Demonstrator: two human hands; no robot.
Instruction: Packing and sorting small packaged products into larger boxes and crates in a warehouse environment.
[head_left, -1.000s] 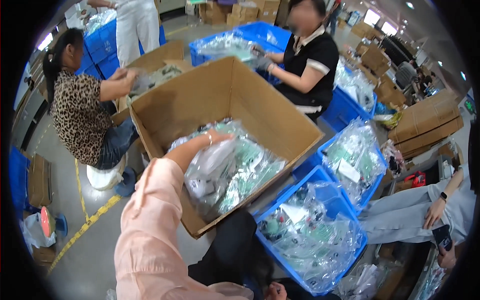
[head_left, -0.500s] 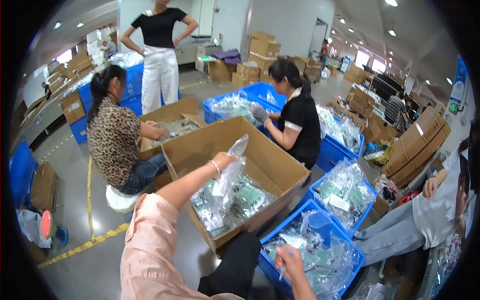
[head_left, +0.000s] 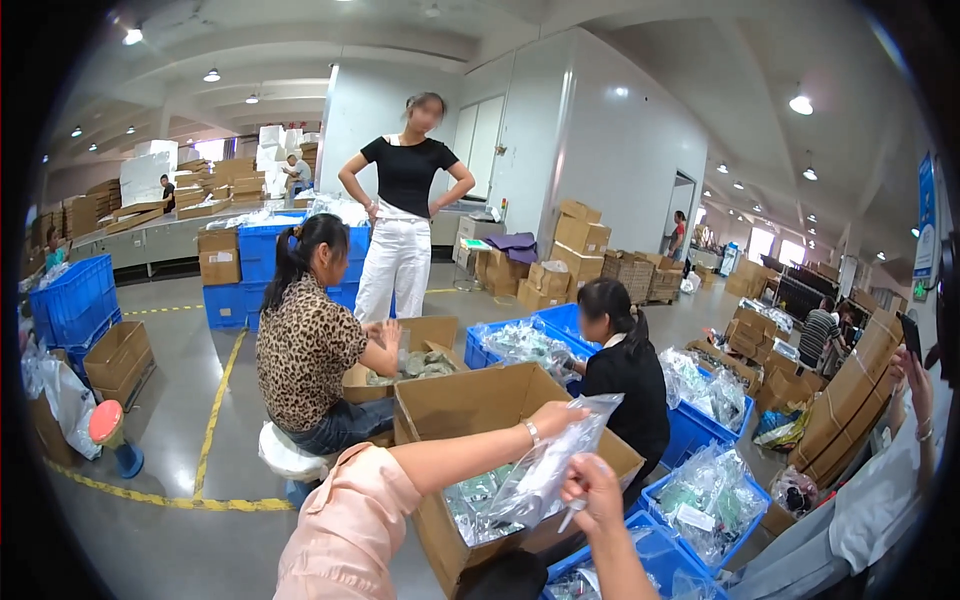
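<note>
My left hand (head_left: 556, 417), on a pink-sleeved arm, grips the top of a clear plastic bag (head_left: 535, 478) and holds it up over a large open cardboard box (head_left: 470, 402). My right hand (head_left: 592, 487) is closed on the bag's right edge, lower down. The bag holds small pale items and hangs slack between the two hands. More filled clear bags lie inside the box under it.
Blue bins (head_left: 700, 497) of bagged items stand at the right and below. A seated person in a spotted top (head_left: 310, 352) and a seated person in black (head_left: 628, 372) work at the box's far side. Another person stands behind (head_left: 402, 230). Stacked cartons fill the background.
My left hand has lifted the bag up out of the box. My right hand has come up and taken its edge. The view has tilted up toward the room.
</note>
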